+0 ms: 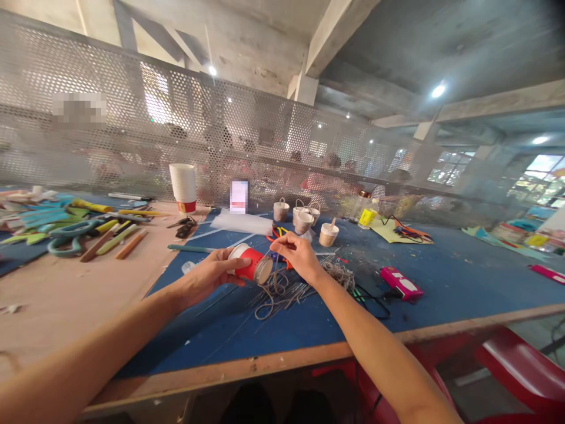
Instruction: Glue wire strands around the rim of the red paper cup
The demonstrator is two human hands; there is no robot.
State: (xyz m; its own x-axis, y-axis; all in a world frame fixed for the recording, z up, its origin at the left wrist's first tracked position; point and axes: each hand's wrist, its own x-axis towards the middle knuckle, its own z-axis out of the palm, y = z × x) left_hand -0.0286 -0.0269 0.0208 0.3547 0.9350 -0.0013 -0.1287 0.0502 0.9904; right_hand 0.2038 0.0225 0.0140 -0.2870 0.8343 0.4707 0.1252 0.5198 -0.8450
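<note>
My left hand (216, 268) is wrapped round a red and white paper cup (251, 262), tilted on its side with its base toward the right. Grey cord (274, 281) runs by the cup's base and hangs in loops below it. The fingers of my right hand (296, 252) are pinched on this cord just above and right of the base. Under both hands lie many thin grey wires (289, 297) and a tangled heap of cord (339, 275) on the blue mat. Orange-handled scissors or pliers show partly behind my right hand.
A stack of paper cups (183, 185) stands at the back left. Several small cord-covered cups (303, 222) sit behind my hands. A pink box with a black cable (401, 284) lies to the right. Scissors (73, 237) and tools lie left. A perforated metal screen (256, 135) borders the back.
</note>
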